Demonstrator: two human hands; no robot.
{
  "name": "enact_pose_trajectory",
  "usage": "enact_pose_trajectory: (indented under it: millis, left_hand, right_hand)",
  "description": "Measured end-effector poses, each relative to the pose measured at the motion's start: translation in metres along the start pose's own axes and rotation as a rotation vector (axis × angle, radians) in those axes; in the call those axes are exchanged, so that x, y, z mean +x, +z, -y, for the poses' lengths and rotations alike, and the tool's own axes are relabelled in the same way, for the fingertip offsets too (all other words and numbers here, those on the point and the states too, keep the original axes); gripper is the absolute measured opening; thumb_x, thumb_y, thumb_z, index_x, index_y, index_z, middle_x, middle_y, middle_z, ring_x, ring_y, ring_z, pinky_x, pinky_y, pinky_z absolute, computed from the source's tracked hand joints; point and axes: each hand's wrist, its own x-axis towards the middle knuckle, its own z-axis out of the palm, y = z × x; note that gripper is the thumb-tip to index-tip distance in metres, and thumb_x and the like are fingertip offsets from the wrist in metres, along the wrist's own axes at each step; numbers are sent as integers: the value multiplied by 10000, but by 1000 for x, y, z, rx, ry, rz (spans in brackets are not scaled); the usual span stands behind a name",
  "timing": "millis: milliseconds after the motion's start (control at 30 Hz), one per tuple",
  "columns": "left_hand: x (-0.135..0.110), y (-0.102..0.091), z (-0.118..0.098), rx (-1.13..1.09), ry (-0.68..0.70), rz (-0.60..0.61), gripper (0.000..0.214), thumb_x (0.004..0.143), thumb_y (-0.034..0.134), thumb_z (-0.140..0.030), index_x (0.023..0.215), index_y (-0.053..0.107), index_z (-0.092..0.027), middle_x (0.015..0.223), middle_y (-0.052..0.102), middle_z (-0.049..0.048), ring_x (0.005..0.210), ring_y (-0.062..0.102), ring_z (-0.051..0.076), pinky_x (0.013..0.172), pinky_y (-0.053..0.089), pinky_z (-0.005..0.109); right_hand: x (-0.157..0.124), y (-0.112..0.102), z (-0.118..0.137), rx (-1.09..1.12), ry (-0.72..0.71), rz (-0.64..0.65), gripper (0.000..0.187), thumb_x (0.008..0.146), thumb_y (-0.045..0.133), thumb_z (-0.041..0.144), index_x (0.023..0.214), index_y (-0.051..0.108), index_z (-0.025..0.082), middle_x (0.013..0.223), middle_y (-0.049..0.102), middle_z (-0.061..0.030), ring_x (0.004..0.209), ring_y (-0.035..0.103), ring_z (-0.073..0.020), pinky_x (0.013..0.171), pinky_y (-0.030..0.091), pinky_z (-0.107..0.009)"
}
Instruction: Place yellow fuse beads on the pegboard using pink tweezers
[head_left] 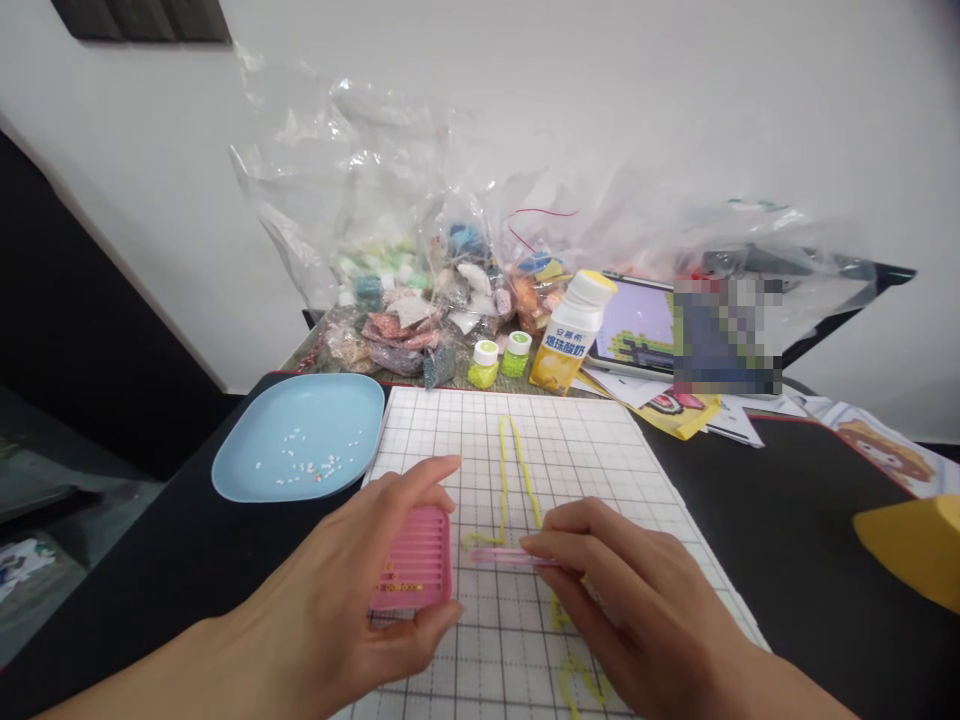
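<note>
My left hand is curled around the left side of a small pink ridged tray, with thumb and fingers along its edges. A few gold-coloured beads lie in the tray's lower grooves. My right hand pinches a slim translucent pink stick, its free end pointing left toward the tray. Beneath both hands lies a white gridded board. A yellow-green strand loops across the board and passes under my right hand, where part of it is hidden.
A light blue plate with scattered small white beads sits at left. Behind the board stand two small jars of green and yellow beads, a yoghurt bottle, bagged beads and a tablet. Something yellow juts in at right.
</note>
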Motion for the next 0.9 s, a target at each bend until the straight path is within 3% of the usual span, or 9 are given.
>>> enact_pose_trajectory:
  millis: [167, 333, 500, 700, 900]
  left_hand:
    - [3, -4, -1, 60, 93, 51, 608, 861, 627, -213, 1387, 363, -368, 1218, 606, -3, 1111, 591, 242, 972, 506, 408]
    - [8, -9, -3, 138, 221, 126, 462, 804, 724, -172, 1196, 521, -308, 1118, 613, -8, 1026, 594, 229, 845, 554, 324]
    - [7, -7, 0, 136, 231, 175, 379, 796, 684, -110, 1115, 569, -278, 1101, 586, 11, 990, 573, 222, 839, 550, 352]
    - [8, -5, 3, 139, 244, 142, 254, 781, 627, -62, 955, 597, -245, 1044, 579, 17, 946, 559, 212, 790, 543, 334]
    - [12, -5, 3, 181, 231, 154, 270, 778, 604, -56, 967, 597, -249, 1039, 554, 21, 918, 552, 210, 734, 534, 320]
  right_hand:
    - [0, 1, -1, -9, 14, 20, 172, 957, 446, 107, 1086, 548, 158, 862, 626, -55, 681, 608, -146, 498, 500, -259]
    - [0, 3, -3, -5, 48, 35, 147, 952, 455, 116, 1044, 557, 168, 828, 611, -52, 636, 591, -152, 470, 498, -270]
    - [0, 3, -2, 3, 46, 34, 147, 951, 458, 116, 1045, 560, 167, 816, 608, -49, 641, 589, -152, 476, 498, -264]
    - [0, 3, -1, 3, 29, 60, 148, 959, 437, 125, 1034, 556, 174, 823, 611, -52, 659, 598, -158, 492, 510, -270]
    - [0, 7, 0, 6, 42, 25, 145, 967, 439, 129, 1045, 556, 166, 823, 609, -50, 660, 592, -151, 496, 508, -262]
